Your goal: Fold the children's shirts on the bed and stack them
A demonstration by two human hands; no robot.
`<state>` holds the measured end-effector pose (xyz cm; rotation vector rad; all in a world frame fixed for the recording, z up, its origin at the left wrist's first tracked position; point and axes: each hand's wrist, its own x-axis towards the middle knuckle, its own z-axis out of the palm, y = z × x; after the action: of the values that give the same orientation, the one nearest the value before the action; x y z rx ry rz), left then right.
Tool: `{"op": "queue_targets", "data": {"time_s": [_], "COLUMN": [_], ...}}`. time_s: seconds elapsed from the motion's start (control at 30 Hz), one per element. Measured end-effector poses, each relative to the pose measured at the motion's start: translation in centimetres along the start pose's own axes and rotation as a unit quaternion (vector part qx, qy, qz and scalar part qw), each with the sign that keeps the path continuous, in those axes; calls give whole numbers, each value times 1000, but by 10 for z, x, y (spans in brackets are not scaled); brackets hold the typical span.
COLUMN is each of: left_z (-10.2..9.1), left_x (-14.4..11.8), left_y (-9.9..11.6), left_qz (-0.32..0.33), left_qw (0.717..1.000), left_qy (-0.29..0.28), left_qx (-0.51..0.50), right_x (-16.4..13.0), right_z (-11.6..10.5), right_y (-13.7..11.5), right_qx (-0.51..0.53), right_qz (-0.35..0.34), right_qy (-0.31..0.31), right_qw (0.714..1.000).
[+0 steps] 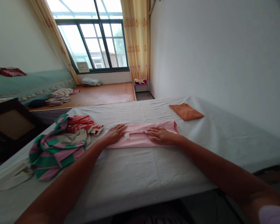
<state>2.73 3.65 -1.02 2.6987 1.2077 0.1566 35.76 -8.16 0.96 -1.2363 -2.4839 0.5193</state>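
Observation:
A pink garment (135, 143) lies folded into a long strip on the white sheet, with a small white label showing near its left end and a bit of red at its right end. My left hand (116, 133) rests flat on the garment's left end, fingers stretched out. On its right half lies my right hand (162, 136), palm down with the fingers spread and pointing left. Neither hand grips the cloth.
A heap of clothes (60, 146), green-and-pink, red and beige, lies to the left. An orange folded cloth (186, 111) sits at the back right. The white-sheeted table (135, 174) meets a wall (212, 56) on the right. Beyond are a wooden bed (102, 95) and a window.

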Motion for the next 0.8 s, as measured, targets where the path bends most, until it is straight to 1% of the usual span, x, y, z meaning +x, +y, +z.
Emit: {"op": "queue_targets", "data": {"time_s": [0.07,0.13,0.2,0.23,0.33,0.37,0.43,0.5,0.53,0.67,0.73,0.8], "left_z": [5,3,-1,-3,-6,-7,-8,-11,-12,-14,-14,-17], "left_x": [-1,-4,-10,-14,-23,-25,-27,-29,-29,-29,-27,-26], "left_y": [-11,-22,-27,-28,-21,-17,-7,3,8,22,23,18], "left_qz": [-66,-137,-185,-195,-179,-168,-139,-122,-128,-197,-199,-182], "left_qw": [997,987,976,973,979,981,986,989,989,978,978,980], "left_qy": [32,75,100,101,84,81,77,70,65,35,43,77], "left_qx": [24,44,62,66,57,52,45,45,46,55,50,32], "right_x": [-2,-6,-9,-11,-16,-18,-23,-28,-30,-33,-33,-33], "right_z": [13,14,5,0,-16,-20,-27,-33,-35,-40,-40,-40], "right_y": [-3,-1,8,15,41,49,61,67,67,63,61,62], "right_qx": [6,52,135,178,264,281,308,321,319,298,295,300], "right_qz": [-6,-18,2,31,139,162,186,199,204,208,206,204], "right_qy": [-20,-18,23,63,205,239,283,310,321,344,347,348], "right_qw": [1000,998,991,982,932,915,889,873,868,866,866,865]}}
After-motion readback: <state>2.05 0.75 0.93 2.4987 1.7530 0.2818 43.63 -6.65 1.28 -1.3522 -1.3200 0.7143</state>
